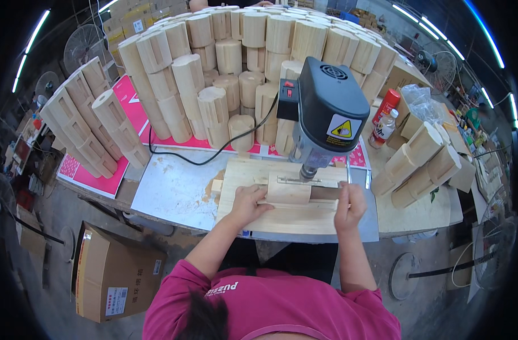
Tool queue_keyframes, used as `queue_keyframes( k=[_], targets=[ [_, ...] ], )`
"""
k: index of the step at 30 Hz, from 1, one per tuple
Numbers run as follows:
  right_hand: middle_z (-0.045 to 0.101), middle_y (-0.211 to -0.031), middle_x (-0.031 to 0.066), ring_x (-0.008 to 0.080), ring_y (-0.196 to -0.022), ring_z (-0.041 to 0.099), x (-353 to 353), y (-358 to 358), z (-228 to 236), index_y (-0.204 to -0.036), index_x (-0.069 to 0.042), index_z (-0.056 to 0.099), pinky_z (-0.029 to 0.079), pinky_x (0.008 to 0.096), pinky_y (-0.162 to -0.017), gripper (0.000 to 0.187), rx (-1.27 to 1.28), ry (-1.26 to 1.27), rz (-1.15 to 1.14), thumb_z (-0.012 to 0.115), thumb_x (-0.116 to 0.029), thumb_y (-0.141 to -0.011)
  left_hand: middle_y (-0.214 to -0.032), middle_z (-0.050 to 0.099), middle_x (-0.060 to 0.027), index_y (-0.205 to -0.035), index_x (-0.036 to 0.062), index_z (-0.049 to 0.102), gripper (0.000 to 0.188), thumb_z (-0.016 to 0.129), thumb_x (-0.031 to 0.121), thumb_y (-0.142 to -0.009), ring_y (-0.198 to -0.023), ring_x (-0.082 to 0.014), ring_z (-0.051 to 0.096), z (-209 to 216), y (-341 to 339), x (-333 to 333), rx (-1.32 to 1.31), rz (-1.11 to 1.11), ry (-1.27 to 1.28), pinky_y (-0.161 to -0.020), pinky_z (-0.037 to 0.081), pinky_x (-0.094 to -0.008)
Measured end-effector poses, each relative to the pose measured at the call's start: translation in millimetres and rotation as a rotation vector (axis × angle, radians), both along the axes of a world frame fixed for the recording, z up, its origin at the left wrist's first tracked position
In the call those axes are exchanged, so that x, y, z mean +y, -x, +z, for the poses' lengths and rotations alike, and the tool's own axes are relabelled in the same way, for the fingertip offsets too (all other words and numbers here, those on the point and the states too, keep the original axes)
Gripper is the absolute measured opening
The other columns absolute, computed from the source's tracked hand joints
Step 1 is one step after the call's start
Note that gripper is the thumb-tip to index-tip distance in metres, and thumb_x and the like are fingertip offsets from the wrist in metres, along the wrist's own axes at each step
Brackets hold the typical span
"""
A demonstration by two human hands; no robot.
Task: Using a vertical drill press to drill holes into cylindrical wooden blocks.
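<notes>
A pale wooden block [288, 194] lies in a wooden jig board [293, 220] under a bench drill press [332, 107] with a black housing. The drill's chuck [308, 171] hangs just above the block, beside a thin clear strip. My left hand [248, 205] grips the block's left end, its thumb along the near side. On the right, my right hand [349, 207] is closed, beside the dark strip [325, 193] that extends from the block's right end. A thin metal rod [349, 170] ends near its fingers; what they hold is hidden.
Tall stacks of grooved wooden cylinders [213, 107] wall off the back of the table. More stacks stand left [80, 130] and right [420, 164]. A black cord [213, 156] crosses the table. A red spray can [389, 105] and a bottle [383, 129] stand at right.
</notes>
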State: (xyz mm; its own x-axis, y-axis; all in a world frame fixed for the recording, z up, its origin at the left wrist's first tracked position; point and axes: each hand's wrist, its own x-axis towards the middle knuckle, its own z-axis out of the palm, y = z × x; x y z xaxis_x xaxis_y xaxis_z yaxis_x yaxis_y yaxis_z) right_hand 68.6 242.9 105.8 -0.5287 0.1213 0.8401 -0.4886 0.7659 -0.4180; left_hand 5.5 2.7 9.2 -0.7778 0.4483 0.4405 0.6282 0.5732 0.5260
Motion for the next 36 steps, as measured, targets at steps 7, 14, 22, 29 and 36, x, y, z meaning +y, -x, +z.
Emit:
queue_keyframes(
  k=[7,14,22,29,36],
  targets=[
    [0.051,-0.065,0.0129,0.0228,-0.057,0.050,-0.2,13.8,-11.2,-0.079,0.003,0.057,0.037,0.0324,-0.049,0.004,0.063,0.013,0.074,0.053,0.002,-0.079,-0.077,0.054,-0.0007,-0.102,0.0146,0.060,0.043,0.073,0.027,-0.063,-0.079,-0.0189,0.053,0.8,0.5,-0.1,-0.032,0.038,-0.013,-0.075,0.031,-0.0351],
    [0.044,-0.053,0.0150,0.0312,-0.049,0.048,11.3,36.3,111.6,-0.068,-0.001,0.050,0.037,0.0363,-0.048,0.019,-0.014,-0.046,-0.091,0.053,-0.011,-0.083,-0.078,0.055,-0.0014,-0.105,0.0134,0.059,0.047,0.072,0.032,-0.063,-0.076,-0.0174,0.054,4.5,-5.9,3.6,-0.001,0.047,0.070,-0.072,0.030,-0.0358],
    [0.059,-0.077,0.0224,0.0403,-0.078,0.056,29.9,114.5,141.6,-0.077,-0.004,0.060,0.044,0.0448,-0.069,0.037,-0.232,-0.107,-0.250,0.043,-0.036,-0.082,-0.081,0.056,-0.0032,-0.103,0.0122,0.060,0.049,0.072,0.034,-0.061,-0.079,-0.0208,0.054,-9.1,-2.2,35.9,0.118,0.037,0.036,-0.069,0.030,-0.0363],
    [0.053,-0.062,0.0200,0.0357,-0.061,0.054,19.7,71.0,136.7,-0.069,-0.002,0.055,0.042,0.0394,-0.057,0.033,-0.122,-0.090,-0.181,0.046,-0.029,-0.084,-0.079,0.056,-0.0024,-0.105,0.0126,0.060,0.051,0.072,0.034,-0.061,-0.076,-0.0189,0.052,-2.0,5.0,36.8,0.041,0.023,0.046,-0.069,0.030,-0.0347],
    [0.043,-0.054,0.0108,0.0179,-0.045,0.045,2.4,-0.5,68.3,-0.071,0.002,0.055,0.033,0.0286,-0.045,0.012,-0.089,0.038,0.050,0.053,-0.004,-0.081,-0.077,0.054,-0.0022,-0.105,0.0125,0.059,0.050,0.072,0.033,-0.062,-0.074,-0.0187,0.052,-2.4,1.6,34.7,0.051,0.031,0.044,-0.068,0.030,-0.0348]
  ],
)
